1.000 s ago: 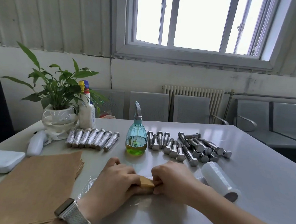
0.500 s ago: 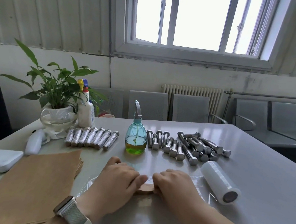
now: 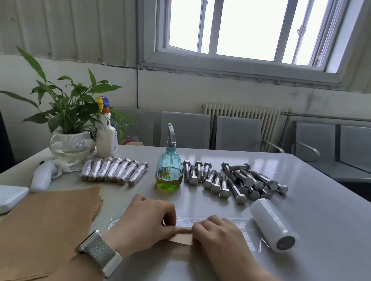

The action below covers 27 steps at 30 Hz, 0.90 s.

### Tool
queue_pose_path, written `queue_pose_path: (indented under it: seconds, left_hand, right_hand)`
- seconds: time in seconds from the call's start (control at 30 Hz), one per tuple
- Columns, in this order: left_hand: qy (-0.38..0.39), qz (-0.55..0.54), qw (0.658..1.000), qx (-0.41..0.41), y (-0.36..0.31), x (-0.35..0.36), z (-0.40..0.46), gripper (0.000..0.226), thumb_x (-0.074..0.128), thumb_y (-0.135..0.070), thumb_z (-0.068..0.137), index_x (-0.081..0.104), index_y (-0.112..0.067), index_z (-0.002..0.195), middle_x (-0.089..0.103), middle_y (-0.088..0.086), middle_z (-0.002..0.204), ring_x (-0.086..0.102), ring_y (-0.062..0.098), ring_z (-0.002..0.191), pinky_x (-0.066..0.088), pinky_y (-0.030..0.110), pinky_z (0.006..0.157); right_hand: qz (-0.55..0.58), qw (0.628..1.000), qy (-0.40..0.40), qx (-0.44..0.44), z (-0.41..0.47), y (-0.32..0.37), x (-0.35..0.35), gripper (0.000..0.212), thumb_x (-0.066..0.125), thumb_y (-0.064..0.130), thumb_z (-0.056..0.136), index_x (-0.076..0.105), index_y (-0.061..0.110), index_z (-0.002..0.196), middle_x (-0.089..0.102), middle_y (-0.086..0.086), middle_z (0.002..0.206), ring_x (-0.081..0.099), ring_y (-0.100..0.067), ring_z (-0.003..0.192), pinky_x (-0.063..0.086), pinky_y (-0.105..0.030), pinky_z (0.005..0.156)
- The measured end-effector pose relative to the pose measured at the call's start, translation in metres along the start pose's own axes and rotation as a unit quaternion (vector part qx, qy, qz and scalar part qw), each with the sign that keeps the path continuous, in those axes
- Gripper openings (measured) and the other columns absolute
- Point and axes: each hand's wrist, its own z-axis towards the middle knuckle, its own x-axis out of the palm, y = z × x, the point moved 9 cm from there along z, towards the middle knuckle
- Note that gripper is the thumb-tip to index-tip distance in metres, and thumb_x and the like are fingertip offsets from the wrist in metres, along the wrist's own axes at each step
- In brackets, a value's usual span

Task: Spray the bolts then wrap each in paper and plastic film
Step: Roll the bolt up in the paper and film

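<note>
Daylight pours from the window [image 3: 248, 25] at twelve o'clock, blown out white. The table [image 3: 327, 212] carries soft glare toward three o'clock, with faint shadows. Wide-angle bending shows at the edges; focus is slightly soft.

Spray bottle [image 3: 169, 171] dead ahead, bare bolts [image 3: 232, 181] right, film roll [image 3: 272, 225] nr right, paper stack [image 3: 38, 225] left
</note>
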Motion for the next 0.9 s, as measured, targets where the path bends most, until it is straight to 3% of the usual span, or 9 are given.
queue_pose_path:
  seconds: [0.1,0.17,0.3,0.37,0.43,0.5,0.67,0.77,0.9]
  left_hand:
    - [-0.04,0.005,0.998,0.057,-0.007,-0.004,-0.008,0.019,0.063,-0.053,0.083,0.057,-0.034,0.083,0.056,-0.026,0.072,0.048,-0.009,0.069,0.028,0.022,0.089]
    - [-0.088,0.03,0.99,0.106,-0.01,-0.006,-0.014,0.019,0.067,-0.047,0.081,0.057,-0.031,0.077,0.058,-0.022,0.07,0.051,-0.005,0.068,0.032,0.024,0.081]
    - [-0.152,0.079,0.97,0.174,-0.019,-0.007,-0.026,0.021,0.062,-0.044,0.084,0.059,-0.029,0.07,0.06,-0.016,0.07,0.057,0.006,0.069,0.032,0.023,0.075]
    - [-0.151,0.106,0.963,0.195,-0.024,-0.006,-0.028,0.024,0.059,-0.046,0.084,0.06,-0.028,0.069,0.06,-0.016,0.071,0.057,0.008,0.068,0.033,0.024,0.075]
    - [-0.142,0.113,0.962,0.202,-0.026,-0.005,-0.028,0.02,0.063,-0.045,0.081,0.06,-0.028,0.069,0.06,-0.015,0.071,0.057,0.009,0.068,0.033,0.024,0.075]
    - [-0.136,0.096,0.967,0.191,-0.025,-0.004,-0.029,0.012,0.067,-0.039,0.074,0.061,-0.029,0.07,0.061,-0.015,0.072,0.058,0.009,0.068,0.033,0.024,0.075]
    - [-0.12,0.056,0.978,0.159,-0.013,-0.002,-0.028,0.008,0.068,-0.038,0.071,0.062,-0.033,0.074,0.064,-0.02,0.076,0.059,0.006,0.069,0.032,0.022,0.076]
    - [-0.114,0.049,0.981,0.151,-0.008,-0.001,-0.026,0.011,0.067,-0.043,0.072,0.063,-0.033,0.074,0.065,-0.021,0.077,0.059,0.004,0.069,0.032,0.023,0.075]
    - [-0.105,0.026,0.984,0.142,-0.002,0.0,-0.024,0.016,0.07,-0.047,0.071,0.064,-0.034,0.076,0.066,-0.022,0.078,0.061,0.003,0.071,0.032,0.022,0.076]
  right_hand:
    - [0.056,0.998,0.035,0.009,-0.005,-0.008,0.005,0.024,0.083,0.022,0.064,0.061,0.028,0.072,0.066,0.015,0.074,0.063,-0.01,0.071,0.05,-0.022,0.058]
    - [0.093,0.994,0.059,0.004,-0.01,-0.011,0.006,0.025,0.086,0.022,0.064,0.066,0.028,0.078,0.073,0.016,0.094,0.067,-0.009,0.083,0.053,-0.019,0.067]
    - [0.162,0.982,0.096,-0.005,-0.013,-0.016,0.005,0.017,0.076,0.019,0.075,0.07,0.026,0.089,0.071,0.013,0.114,0.066,-0.01,0.099,0.053,-0.02,0.081]
    - [0.211,0.97,0.121,0.015,-0.012,-0.022,0.008,0.016,0.065,0.031,0.083,0.072,0.025,0.097,0.07,0.011,0.119,0.062,-0.009,0.108,0.049,-0.021,0.09]
    - [0.266,0.948,0.17,0.05,-0.009,-0.03,0.014,0.035,0.057,0.051,0.085,0.073,0.026,0.102,0.068,0.011,0.123,0.057,-0.006,0.114,0.045,-0.02,0.095]
    - [0.287,0.931,0.21,0.077,0.0,-0.037,0.021,0.04,0.056,0.057,0.086,0.073,0.025,0.104,0.069,0.009,0.116,0.056,-0.004,0.107,0.043,-0.018,0.092]
    - [0.212,0.921,0.307,0.111,0.029,-0.056,0.04,0.022,0.071,0.04,0.085,0.067,0.03,0.104,0.063,0.014,0.091,0.054,-0.005,0.081,0.035,-0.007,0.058]
    - [0.189,0.896,0.392,0.09,0.034,-0.053,0.052,0.027,0.074,0.044,0.081,0.068,0.032,0.104,0.053,0.019,0.078,0.051,-0.004,0.077,0.034,-0.011,0.055]
    - [0.161,0.884,0.432,0.078,0.036,-0.049,0.058,0.03,0.073,0.044,0.081,0.066,0.03,0.107,0.052,0.017,0.084,0.053,-0.008,0.081,0.037,-0.018,0.056]
